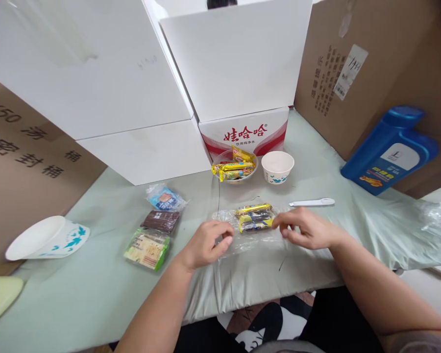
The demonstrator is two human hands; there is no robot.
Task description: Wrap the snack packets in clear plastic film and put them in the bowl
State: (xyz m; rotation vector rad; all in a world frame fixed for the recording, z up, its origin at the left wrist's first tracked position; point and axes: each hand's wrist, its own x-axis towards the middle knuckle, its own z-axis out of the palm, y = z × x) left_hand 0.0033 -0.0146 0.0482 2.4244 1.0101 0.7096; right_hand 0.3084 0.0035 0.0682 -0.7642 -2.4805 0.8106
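Hands are holding a clear bag (253, 241) of yellow snack bars (254, 218) flat on the desk (95, 294). The left hand (206, 243) grip is pinching the bag's left edge; the right hand (306, 228) grip is pinching its right end. Even, gentle tension would likely steady the bars.

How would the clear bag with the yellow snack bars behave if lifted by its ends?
Probably floppy: the clear plastic bag is thin, crinkled film lying flat. The yellow snack bars seem loose inside, so they would likely shift and make it sag. It looks light: the left hand and right hand pinch its ends.
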